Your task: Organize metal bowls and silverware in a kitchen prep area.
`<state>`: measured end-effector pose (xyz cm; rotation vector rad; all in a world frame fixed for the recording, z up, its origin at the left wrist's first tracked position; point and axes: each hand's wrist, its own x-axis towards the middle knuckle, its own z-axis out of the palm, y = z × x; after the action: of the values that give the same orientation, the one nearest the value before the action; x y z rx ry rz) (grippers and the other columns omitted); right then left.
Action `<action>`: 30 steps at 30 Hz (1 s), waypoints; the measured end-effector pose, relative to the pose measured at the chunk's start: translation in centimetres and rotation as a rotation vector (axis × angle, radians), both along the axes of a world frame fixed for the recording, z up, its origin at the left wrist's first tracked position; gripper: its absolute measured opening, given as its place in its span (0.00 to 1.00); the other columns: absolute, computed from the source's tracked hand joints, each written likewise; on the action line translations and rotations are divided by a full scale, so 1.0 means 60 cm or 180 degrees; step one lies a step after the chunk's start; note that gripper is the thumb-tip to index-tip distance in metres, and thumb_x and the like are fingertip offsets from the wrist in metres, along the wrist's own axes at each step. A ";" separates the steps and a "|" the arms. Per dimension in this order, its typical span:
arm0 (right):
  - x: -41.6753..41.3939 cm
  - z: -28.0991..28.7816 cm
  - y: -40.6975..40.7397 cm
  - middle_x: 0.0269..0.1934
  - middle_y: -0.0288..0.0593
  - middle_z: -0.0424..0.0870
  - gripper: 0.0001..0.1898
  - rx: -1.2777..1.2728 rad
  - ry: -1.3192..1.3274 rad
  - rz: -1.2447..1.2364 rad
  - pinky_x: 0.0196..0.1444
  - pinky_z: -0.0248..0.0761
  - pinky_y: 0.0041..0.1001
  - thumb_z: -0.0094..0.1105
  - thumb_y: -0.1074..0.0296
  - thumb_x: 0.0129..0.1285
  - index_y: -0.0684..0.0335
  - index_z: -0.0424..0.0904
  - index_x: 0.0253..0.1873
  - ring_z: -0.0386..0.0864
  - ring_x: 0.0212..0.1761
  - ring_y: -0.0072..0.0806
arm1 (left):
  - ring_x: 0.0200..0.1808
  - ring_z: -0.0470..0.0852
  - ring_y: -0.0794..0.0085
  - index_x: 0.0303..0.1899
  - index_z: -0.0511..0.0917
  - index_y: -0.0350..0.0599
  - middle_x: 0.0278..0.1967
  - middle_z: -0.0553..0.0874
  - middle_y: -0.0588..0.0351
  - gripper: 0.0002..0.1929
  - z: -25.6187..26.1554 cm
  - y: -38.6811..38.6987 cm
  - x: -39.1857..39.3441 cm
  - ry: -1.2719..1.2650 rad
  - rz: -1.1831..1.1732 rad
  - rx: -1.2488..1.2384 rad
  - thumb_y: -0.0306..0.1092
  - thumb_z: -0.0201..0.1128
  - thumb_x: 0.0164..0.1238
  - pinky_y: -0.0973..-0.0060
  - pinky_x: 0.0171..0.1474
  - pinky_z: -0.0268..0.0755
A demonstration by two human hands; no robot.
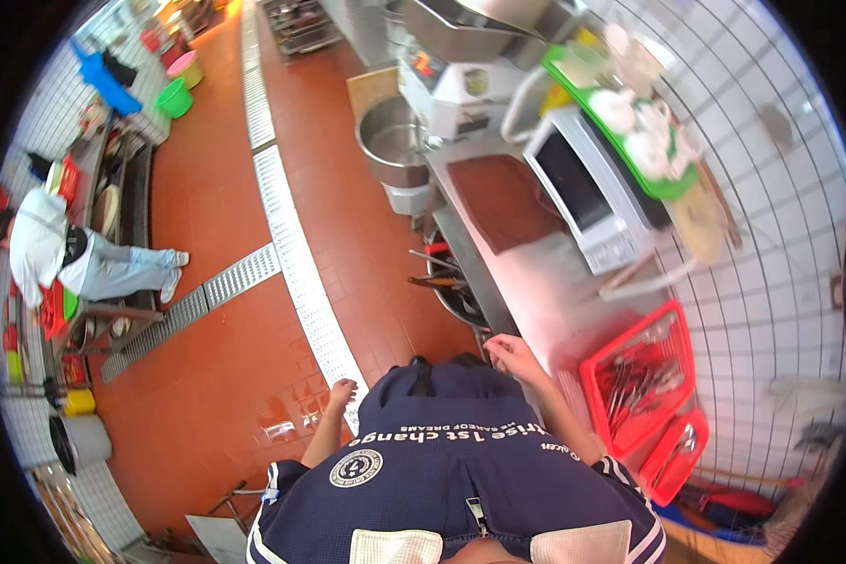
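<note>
My left hand point(343, 392) hangs beside my body over the tiled floor and metal drain grating point(297, 264), fingers slightly curled, holding nothing that shows. Near the front edge of a steel worktable point(529, 282) is my right hand point(509, 354), its fingers partly curled and nothing visible in them. Just beyond it, below the table edge, a metal pot point(458, 296) holds several long-handled utensils. A brown mat point(505, 201) lies on the worktable beside a microwave oven point(578, 183). To the right of my right arm stands a red plastic basket point(638, 381) of metal utensils.
A co-worker point(84, 247) stands at a bench on the left. Ahead are a large steel mixing bowl point(393, 137) and a white machine point(458, 92). A green tray point(585, 113) with white items rests on the microwave. A smaller red basket point(673, 455) and a grey bucket point(88, 440) flank me.
</note>
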<state>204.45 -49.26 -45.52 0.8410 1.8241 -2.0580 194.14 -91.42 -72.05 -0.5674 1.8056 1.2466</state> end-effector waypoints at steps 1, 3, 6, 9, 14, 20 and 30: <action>-0.024 -0.006 0.000 0.23 0.32 0.73 0.11 0.0004 0.0036 0.0125 0.20 0.60 0.15 0.53 0.62 0.64 0.64 0.75 0.39 0.65 0.18 0.13 | 0.24 0.76 0.75 0.35 0.77 0.42 0.29 0.81 0.57 0.07 0.002 0.007 0.005 0.0081 0.0017 0.0048 0.33 0.56 0.58 0.78 0.24 0.69; -0.071 -0.014 0.004 0.23 0.33 0.73 0.11 0.0021 0.0157 0.0328 0.19 0.60 0.15 0.53 0.62 0.64 0.64 0.75 0.39 0.65 0.18 0.13 | 0.23 0.76 0.75 0.34 0.78 0.42 0.29 0.81 0.58 0.06 0.005 0.005 0.008 0.0180 -0.0410 -0.0081 0.32 0.57 0.58 0.79 0.24 0.69; -0.130 -0.019 0.009 0.23 0.33 0.74 0.10 0.0032 0.0022 0.0443 0.19 0.60 0.15 0.53 0.62 0.64 0.64 0.75 0.38 0.66 0.18 0.14 | 0.22 0.76 0.75 0.32 0.81 0.43 0.26 0.81 0.58 0.05 0.015 -0.007 -0.008 -0.0316 0.0468 0.0202 0.31 0.60 0.56 0.77 0.23 0.69; -0.194 -0.037 0.017 0.23 0.32 0.74 0.10 -0.0096 -0.0086 0.0512 0.20 0.60 0.15 0.53 0.62 0.64 0.64 0.76 0.38 0.67 0.20 0.13 | 0.24 0.77 0.75 0.33 0.79 0.41 0.28 0.82 0.57 0.06 0.008 -0.044 -0.054 -0.0059 0.0340 -0.0285 0.31 0.60 0.55 0.78 0.23 0.69; -0.324 -0.077 0.027 0.23 0.31 0.72 0.08 -0.0180 -0.0149 0.0745 0.20 0.58 0.13 0.52 0.65 0.64 0.64 0.75 0.38 0.66 0.20 0.13 | 0.23 0.77 0.76 0.37 0.78 0.40 0.27 0.82 0.56 0.06 -0.007 -0.113 -0.137 0.0112 0.0662 -0.0759 0.29 0.58 0.60 0.80 0.25 0.70; -0.508 -0.080 0.056 0.23 0.30 0.72 0.09 -0.0553 -0.0084 0.0644 0.20 0.56 0.13 0.52 0.64 0.64 0.64 0.76 0.39 0.65 0.20 0.12 | 0.22 0.77 0.76 0.38 0.78 0.40 0.27 0.82 0.57 0.10 0.091 -0.077 -0.293 -0.0240 0.0231 -0.1054 0.37 0.57 0.61 0.79 0.23 0.69; -0.811 -0.088 0.004 0.23 0.30 0.72 0.09 -0.0518 -0.0093 0.1084 0.19 0.55 0.13 0.53 0.64 0.64 0.64 0.76 0.39 0.63 0.19 0.11 | 0.22 0.78 0.72 0.38 0.79 0.46 0.25 0.81 0.57 0.12 0.071 -0.156 -0.375 -0.0711 0.0624 -0.1315 0.41 0.56 0.58 0.71 0.20 0.69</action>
<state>155.80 -49.01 -50.79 0.4762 1.6261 -1.9302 171.63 -100.78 -67.76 -1.0929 1.8541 0.8893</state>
